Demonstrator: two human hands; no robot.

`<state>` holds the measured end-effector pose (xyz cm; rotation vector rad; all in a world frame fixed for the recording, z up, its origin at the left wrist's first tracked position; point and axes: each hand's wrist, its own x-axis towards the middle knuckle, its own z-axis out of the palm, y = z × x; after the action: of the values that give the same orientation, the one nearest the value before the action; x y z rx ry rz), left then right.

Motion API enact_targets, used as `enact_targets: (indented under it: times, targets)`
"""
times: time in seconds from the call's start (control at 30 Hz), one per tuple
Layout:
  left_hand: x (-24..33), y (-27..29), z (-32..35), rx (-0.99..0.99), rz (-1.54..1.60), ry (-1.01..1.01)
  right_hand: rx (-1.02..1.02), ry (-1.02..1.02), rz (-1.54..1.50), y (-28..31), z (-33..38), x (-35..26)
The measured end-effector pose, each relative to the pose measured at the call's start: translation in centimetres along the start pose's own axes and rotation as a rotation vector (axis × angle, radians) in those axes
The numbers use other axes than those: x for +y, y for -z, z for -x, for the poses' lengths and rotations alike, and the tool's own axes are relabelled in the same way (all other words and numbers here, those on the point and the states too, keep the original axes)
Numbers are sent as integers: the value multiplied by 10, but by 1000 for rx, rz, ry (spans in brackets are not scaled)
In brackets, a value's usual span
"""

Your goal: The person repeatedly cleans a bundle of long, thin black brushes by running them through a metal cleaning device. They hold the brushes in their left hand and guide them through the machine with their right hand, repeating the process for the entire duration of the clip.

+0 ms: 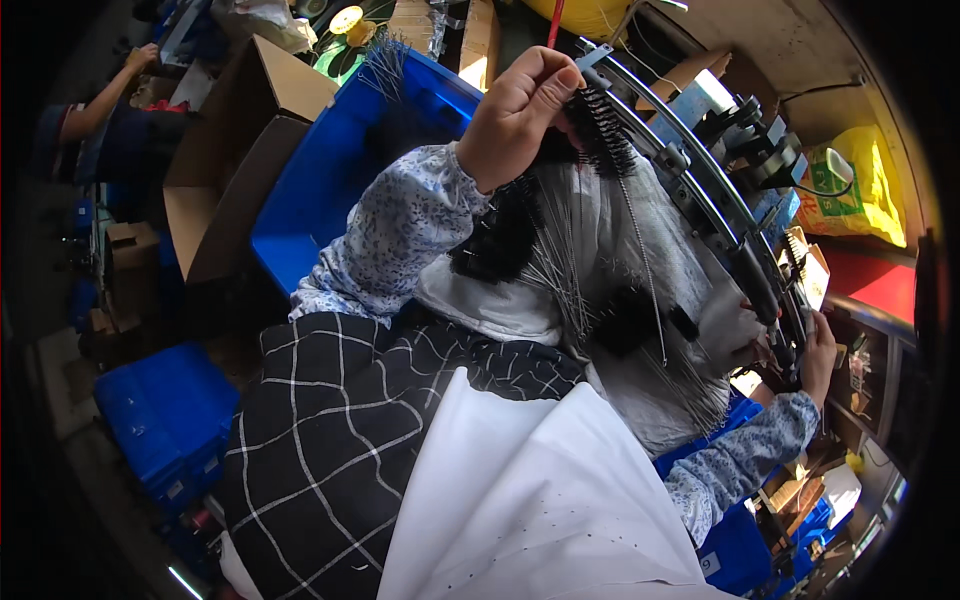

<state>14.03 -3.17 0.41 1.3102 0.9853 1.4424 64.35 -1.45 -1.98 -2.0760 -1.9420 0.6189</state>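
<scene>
My left hand (515, 110) is raised and pinches a black bristle brush on a twisted wire stem (605, 130), held against the curved metal rail of a machine (700, 190). A heap of the same wire brushes (560, 265) lies on a grey cloth (650, 400) over my lap, just below that hand. My right hand (820, 355) rests at the lower end of the rail, fingers curled against the machine parts; what it grips is hidden. Both sleeves are blue-flowered fabric.
A blue crate (330, 170) holding more wire stems stands beyond my left arm, next to an open cardboard box (240, 130). More blue crates (160, 420) sit at lower left. A yellow bag (860, 180) lies at right. Another person's arm (100, 100) shows at top left.
</scene>
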Motion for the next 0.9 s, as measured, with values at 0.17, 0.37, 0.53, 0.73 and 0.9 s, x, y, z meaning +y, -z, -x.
enact_targets:
  times: [0.17,0.37,0.53,0.73,0.9]
  targets:
    - [1,-34,3,-174,166,52,-479,45,-405,-14,83,-84]
    - [-4,-90,40,-417,-38,174,-573,86,-908,-85,98,-189]
    - [-15,-31,50,-258,-308,197,129,420,-355,-102,47,-161]
    - [-35,28,70,-346,-906,264,643,47,346,-91,-42,-55]
    - [-35,16,73,-150,-867,284,645,31,371,-94,-60,-60]
